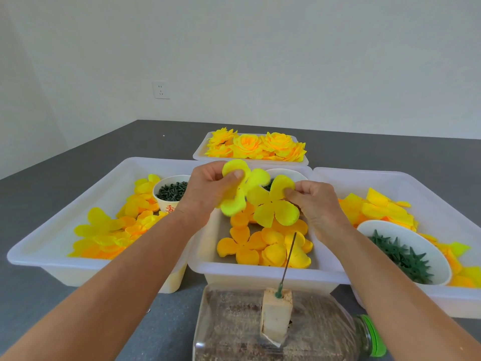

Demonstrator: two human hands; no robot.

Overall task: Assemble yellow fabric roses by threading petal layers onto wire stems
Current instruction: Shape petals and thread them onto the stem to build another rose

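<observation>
Two yellow petal layers are held in the air above the middle tray [205,267], neither yet on the wire stem [287,261]. The left petal layer [240,188] is pinched between thumb and fingers of the left hand [205,191]; the right petal layer [276,204] is pinched at one upper lobe by the fingers of the right hand [316,204]. The two layers sit just beside each other and may overlap at one edge; whether they are being separated or stacked cannot be told. The wire stem stands bare and slightly tilted in a pale block [276,312] resting on a clear bottle [286,332] lying at the near edge of the bench [52,295]. Judgement: this rose is at its start, with all threading outstanding. Completed roses [256,146] fill the far tray, so earlier units appear done. Loose petals remain in the middle tray, the left tray [33,254] and the right tray [416,183]. A cup of dark green pieces [173,191] stands in the left tray, a bowl of green star-shaped calyxes [406,254] in the right. Both forearms reach forward from the near edge, the hands meeting level over the middle tray.
</observation>
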